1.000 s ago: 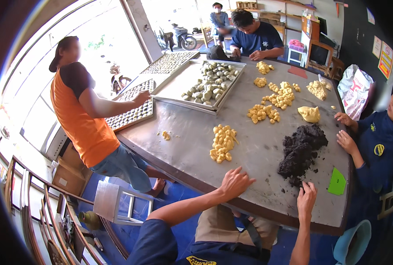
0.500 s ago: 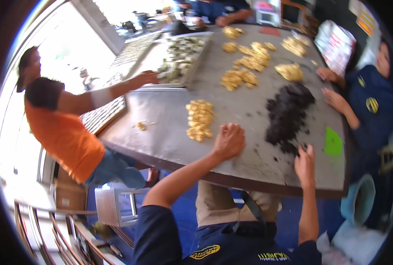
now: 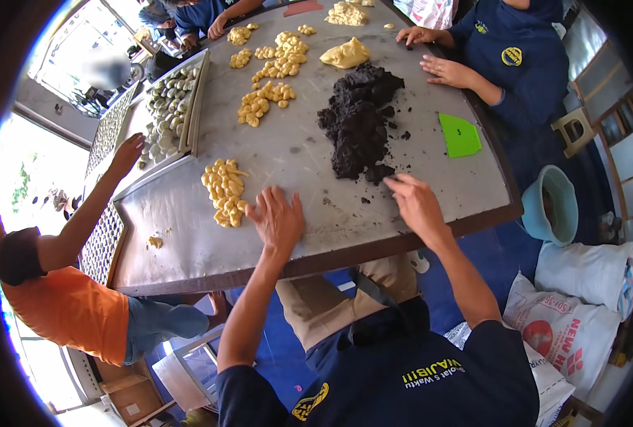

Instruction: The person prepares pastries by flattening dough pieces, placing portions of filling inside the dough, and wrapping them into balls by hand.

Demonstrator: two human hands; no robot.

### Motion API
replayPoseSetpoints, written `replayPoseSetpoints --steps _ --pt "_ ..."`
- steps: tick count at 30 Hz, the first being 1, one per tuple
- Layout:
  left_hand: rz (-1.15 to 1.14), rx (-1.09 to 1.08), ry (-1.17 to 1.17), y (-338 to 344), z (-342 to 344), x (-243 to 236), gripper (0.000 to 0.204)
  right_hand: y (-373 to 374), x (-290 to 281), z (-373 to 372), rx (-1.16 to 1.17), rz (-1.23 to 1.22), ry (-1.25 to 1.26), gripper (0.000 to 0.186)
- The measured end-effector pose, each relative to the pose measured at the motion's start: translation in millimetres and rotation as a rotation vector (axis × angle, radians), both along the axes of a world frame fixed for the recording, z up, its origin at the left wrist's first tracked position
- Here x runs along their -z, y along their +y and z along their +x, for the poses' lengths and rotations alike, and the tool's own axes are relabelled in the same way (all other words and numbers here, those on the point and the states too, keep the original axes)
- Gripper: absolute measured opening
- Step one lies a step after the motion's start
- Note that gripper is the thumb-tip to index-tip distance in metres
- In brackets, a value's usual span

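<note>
My left hand [image 3: 279, 219] lies over the metal tabletop with its fingers spread, fingertips beside a cluster of small yellow dough pieces [image 3: 223, 191]. Whether it touches the nearest piece I cannot tell. On the other side, my right hand [image 3: 419, 208] reaches to the near end of a dark, crumbly mound of paste [image 3: 359, 121]. Its fingers are stretched out at a loose lump of that paste [image 3: 379, 173]; nothing shows gripped in them.
More dough clusters [image 3: 265, 104] and a large dough lump [image 3: 345, 53] lie farther back. A green scraper [image 3: 459, 135] rests at right. Co-workers' hands [image 3: 450, 71] are at the right edge; a person in orange [image 3: 67, 306] reaches to a tray of shaped pieces [image 3: 188, 135].
The view has swung, shifting the table leftward in it. My left hand, curled before, has moved to the dough cluster and spread its fingers. My right hand stays by the paste.
</note>
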State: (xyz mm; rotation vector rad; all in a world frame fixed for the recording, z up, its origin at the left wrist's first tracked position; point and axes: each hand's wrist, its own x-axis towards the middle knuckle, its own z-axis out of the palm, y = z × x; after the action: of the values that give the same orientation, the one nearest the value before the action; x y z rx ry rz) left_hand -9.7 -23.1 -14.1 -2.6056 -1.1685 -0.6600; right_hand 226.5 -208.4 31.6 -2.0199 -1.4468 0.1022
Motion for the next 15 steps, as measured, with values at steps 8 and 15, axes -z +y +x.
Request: replayPoseSetpoints --steps 8,15 --pt "-0.373 -0.124 -0.211 -31.7 -28.7 -2.0 0.019 36.7 16.0 -35.1 -0.231 -0.011 -0.113 0.016" --pt "-0.985 0.0 -0.83 -42.6 -11.2 -10.3 0.028 16.6 12.1 -54.3 -0.142 -0.11 -0.099 0.046"
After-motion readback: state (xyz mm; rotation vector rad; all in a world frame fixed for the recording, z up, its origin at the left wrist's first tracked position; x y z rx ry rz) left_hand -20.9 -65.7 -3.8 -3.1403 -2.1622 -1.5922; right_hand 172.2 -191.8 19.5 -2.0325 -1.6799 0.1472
